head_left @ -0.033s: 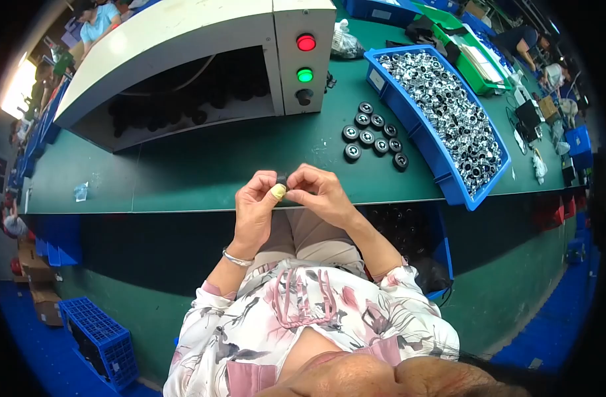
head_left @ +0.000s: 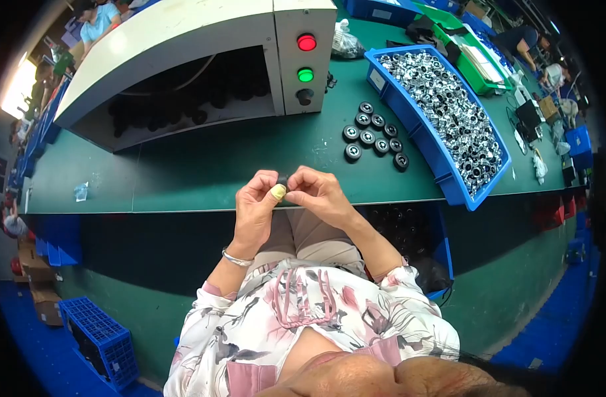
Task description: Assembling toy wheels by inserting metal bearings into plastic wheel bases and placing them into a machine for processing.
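Note:
My left hand and my right hand meet over the front edge of the green bench. Between their fingertips they pinch a small black round part, mostly covered by the fingers. A yellow wrap covers the tip of my left thumb. Beyond my right hand, several black round caps with shiny centres lie loosely grouped on the bench. To their right stands a blue bin heaped with small shiny metal-and-black ring parts.
A cream machine with a dark opening, a red light and a green light stands at the back left. A plastic bag sits beside it. Below the bench at right, a blue crate holds dark parts. Other people work farther off.

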A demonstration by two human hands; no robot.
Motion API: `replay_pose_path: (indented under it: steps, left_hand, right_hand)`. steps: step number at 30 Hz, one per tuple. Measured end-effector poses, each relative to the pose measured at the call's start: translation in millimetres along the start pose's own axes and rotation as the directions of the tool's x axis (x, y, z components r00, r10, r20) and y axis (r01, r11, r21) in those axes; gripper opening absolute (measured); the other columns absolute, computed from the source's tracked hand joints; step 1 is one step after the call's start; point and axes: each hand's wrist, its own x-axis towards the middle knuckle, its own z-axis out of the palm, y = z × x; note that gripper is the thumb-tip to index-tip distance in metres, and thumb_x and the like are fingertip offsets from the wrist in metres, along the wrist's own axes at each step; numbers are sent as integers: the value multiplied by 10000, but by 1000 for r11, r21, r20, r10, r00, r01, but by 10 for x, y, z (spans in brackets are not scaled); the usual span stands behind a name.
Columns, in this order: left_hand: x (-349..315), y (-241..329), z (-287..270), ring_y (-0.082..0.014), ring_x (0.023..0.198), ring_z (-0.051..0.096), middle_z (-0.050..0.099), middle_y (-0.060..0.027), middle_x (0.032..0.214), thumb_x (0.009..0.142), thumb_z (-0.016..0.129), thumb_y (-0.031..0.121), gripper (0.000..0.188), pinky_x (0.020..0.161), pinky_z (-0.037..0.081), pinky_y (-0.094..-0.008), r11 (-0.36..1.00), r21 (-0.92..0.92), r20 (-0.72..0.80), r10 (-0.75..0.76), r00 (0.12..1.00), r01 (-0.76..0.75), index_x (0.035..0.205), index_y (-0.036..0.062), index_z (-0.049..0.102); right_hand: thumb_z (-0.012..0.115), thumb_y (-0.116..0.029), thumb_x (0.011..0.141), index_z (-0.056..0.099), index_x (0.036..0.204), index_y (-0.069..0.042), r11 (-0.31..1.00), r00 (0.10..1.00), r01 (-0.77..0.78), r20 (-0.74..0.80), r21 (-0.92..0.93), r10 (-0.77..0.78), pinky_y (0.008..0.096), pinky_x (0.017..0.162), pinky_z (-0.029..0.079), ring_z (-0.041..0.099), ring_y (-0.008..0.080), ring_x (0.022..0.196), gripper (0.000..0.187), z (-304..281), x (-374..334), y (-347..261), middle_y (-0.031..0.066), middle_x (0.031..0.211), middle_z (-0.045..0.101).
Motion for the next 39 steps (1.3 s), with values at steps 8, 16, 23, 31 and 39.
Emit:
replay_pose_path:
  steps: [8,16,23,31,39]
  left_hand:
    - [-44,-18,37,-75,816,514,531,-17,1025,932,692,75,118,723,462,-230,989,112,-23,95,995,-92,883,-12,630]
    - [-56,191,241,-112,825,543,574,-56,1074,946,657,66,124,757,498,-270,994,105,-59,18,998,-12,1021,-29,630]
    - [59,268,-19,-185,937,656,636,-147,1089,882,617,-73,201,743,574,-284,670,655,334,156,930,-348,1071,-21,661]
    - [5,-97,-65,-128,874,608,484,-61,1145,944,649,37,113,763,568,-282,988,145,73,46,996,-57,1008,-32,587]
    - [-65,-169,171,-102,842,554,523,-24,1144,955,663,110,110,760,472,-264,950,-279,30,-137,990,140,994,13,629]
  right_hand:
    - [693,-1,903,638,875,45,996,998,35,-53,88,-31,213,697,490,597,70,822,77,83,-12,-84,32,921,595]
    - [741,-85,856,622,827,39,927,980,194,101,-320,-170,272,599,458,609,134,695,175,-99,64,-156,52,779,602]
    - [775,-120,812,711,977,2,834,970,216,207,-507,-125,286,607,477,609,139,689,215,-303,137,-326,53,789,656]
    - [675,-41,926,688,1038,29,983,981,-120,-135,138,139,221,712,535,633,73,772,133,43,-102,-96,5,857,666]
    - [674,10,909,619,889,73,949,985,-10,-163,315,64,245,716,544,665,129,803,85,63,-139,63,40,941,608]
